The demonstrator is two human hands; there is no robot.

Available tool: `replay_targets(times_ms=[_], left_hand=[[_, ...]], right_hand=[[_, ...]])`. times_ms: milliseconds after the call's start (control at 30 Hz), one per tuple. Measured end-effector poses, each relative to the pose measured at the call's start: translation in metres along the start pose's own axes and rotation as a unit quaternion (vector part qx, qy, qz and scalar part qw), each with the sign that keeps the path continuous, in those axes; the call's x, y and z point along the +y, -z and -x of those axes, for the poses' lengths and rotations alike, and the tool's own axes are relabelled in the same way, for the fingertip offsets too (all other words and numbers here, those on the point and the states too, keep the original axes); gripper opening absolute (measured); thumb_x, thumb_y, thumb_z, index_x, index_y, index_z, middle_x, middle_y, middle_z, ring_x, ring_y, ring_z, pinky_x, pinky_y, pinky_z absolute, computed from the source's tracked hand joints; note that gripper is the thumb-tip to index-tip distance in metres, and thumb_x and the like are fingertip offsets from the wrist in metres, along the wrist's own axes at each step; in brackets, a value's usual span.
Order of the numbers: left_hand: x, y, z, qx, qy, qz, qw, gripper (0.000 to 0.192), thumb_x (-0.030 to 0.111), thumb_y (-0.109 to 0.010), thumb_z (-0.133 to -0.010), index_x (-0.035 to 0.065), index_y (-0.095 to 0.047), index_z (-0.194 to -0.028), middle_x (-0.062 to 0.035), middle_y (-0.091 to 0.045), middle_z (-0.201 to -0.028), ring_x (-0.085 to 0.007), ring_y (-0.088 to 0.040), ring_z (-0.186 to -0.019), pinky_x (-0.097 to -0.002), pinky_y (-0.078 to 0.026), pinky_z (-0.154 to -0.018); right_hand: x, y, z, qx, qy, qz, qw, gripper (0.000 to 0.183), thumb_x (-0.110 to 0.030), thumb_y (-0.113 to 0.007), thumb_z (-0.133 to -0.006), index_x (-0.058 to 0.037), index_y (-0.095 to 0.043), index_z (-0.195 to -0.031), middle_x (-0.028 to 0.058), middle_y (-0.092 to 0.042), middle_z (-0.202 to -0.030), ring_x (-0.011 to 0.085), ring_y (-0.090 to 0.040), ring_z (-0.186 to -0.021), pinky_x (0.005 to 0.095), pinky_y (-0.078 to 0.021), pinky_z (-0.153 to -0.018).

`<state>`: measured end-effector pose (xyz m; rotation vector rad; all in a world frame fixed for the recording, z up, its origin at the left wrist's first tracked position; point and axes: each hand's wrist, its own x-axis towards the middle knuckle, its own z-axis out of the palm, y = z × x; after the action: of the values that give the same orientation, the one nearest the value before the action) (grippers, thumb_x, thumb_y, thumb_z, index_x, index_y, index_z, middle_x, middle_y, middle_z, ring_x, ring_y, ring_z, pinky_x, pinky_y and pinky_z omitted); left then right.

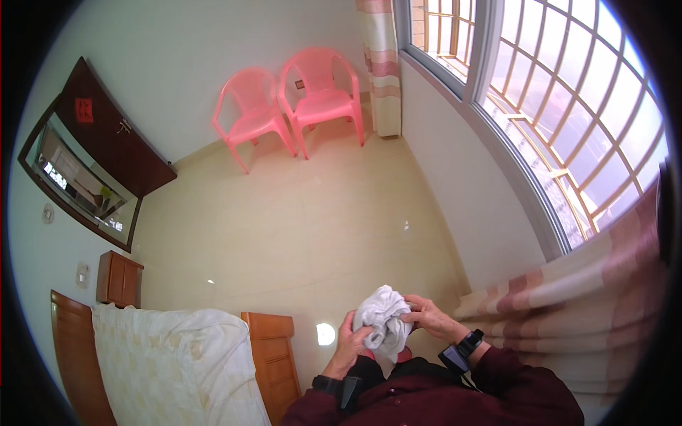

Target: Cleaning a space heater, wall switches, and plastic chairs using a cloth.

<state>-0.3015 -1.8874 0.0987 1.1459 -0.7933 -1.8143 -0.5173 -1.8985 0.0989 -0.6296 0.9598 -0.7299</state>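
Observation:
A crumpled white cloth (384, 319) is bunched up in front of my body, above the tiled floor. My left hand (347, 343) grips its left side, thumb on top. From the right, my right hand (430, 318) holds the opposite edge between thumb and fingers. Folds hide the cloth's shape, so I cannot tell what kind of item it is. Each wrist wears a black strap with a dark device (459, 352) on it. Below the cloth, parts of pink footwear (406, 354) show.
Left of me stands a bed with a pale patterned cover (170, 367) and a wooden footboard (273, 362). A wooden bedside cabinet (118, 279) is beyond it. Two pink plastic chairs (325, 104) stand by the far wall. A striped curtain (538, 319) hangs at right, near a barred window (575, 96).

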Motion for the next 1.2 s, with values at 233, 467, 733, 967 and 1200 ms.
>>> replay_targets(times_ms=[233, 467, 733, 967, 1200], left_hand=[[0.078, 0.055, -0.083, 0.028, -0.038, -0.005, 0.999, 0.045, 0.003, -0.060, -0.072, 0.0016, -0.046, -0.114, -0.0062, -0.055, -0.104, -0.0139, -0.052, -0.096, -0.0283, -0.042, -0.084], [0.156, 0.079, -0.199, -0.191, -0.050, -0.259, 0.946, 0.075, 0.016, -0.073, -0.071, 0.0016, -0.033, -0.132, -0.0106, -0.050, -0.117, -0.0173, -0.052, -0.102, -0.0305, -0.045, -0.085], [0.210, 0.102, -0.330, -0.211, 0.063, -0.148, 0.964, 0.044, 0.016, -0.062, -0.082, 0.0007, -0.047, -0.120, -0.0100, -0.057, -0.106, -0.0167, -0.057, -0.094, -0.0292, -0.046, -0.082], [0.233, 0.200, -0.399, 0.125, 0.115, -0.148, 0.974, 0.026, 0.020, -0.058, -0.085, 0.0021, -0.054, -0.102, -0.0096, -0.058, -0.091, -0.0167, -0.059, -0.072, -0.0246, -0.046, -0.062], [0.262, 0.244, -0.479, 0.144, 0.146, -0.165, 0.965, 0.043, 0.031, -0.057, -0.086, 0.0016, -0.048, -0.116, -0.0131, -0.057, -0.100, -0.0221, -0.058, -0.084, -0.0313, -0.048, -0.071]], right_hand=[[-0.044, -0.013, -0.115, -0.005, -0.023, 0.027, 0.999, 0.053, -0.016, -0.057, -0.082, -0.0090, -0.037, -0.131, 0.0085, -0.055, -0.112, 0.0182, -0.057, -0.093, 0.0338, -0.0504, -0.073], [-0.109, -0.042, -0.217, -0.028, 0.026, -0.115, 0.993, 0.065, -0.039, -0.056, -0.085, -0.0086, -0.028, -0.135, 0.0067, -0.046, -0.124, 0.0217, -0.047, -0.112, 0.0417, -0.0404, -0.093], [-0.168, 0.023, -0.287, 0.134, -0.034, -0.301, 0.944, 0.046, -0.027, -0.058, -0.080, -0.0025, -0.047, -0.117, 0.0108, -0.061, -0.100, 0.0234, -0.062, -0.088, 0.0356, -0.0482, -0.084], [-0.198, 0.099, -0.392, 0.221, -0.070, -0.307, 0.923, 0.038, -0.021, -0.059, -0.079, -0.0055, -0.050, -0.113, 0.0079, -0.060, -0.100, 0.0217, -0.061, -0.086, 0.0382, -0.0496, -0.078], [-0.307, 0.090, -0.516, 0.214, 0.006, -0.008, 0.977, 0.041, -0.021, -0.066, -0.075, -0.0066, -0.054, -0.112, 0.0051, -0.059, -0.101, 0.0156, -0.056, -0.091, 0.0292, -0.0448, -0.081]])
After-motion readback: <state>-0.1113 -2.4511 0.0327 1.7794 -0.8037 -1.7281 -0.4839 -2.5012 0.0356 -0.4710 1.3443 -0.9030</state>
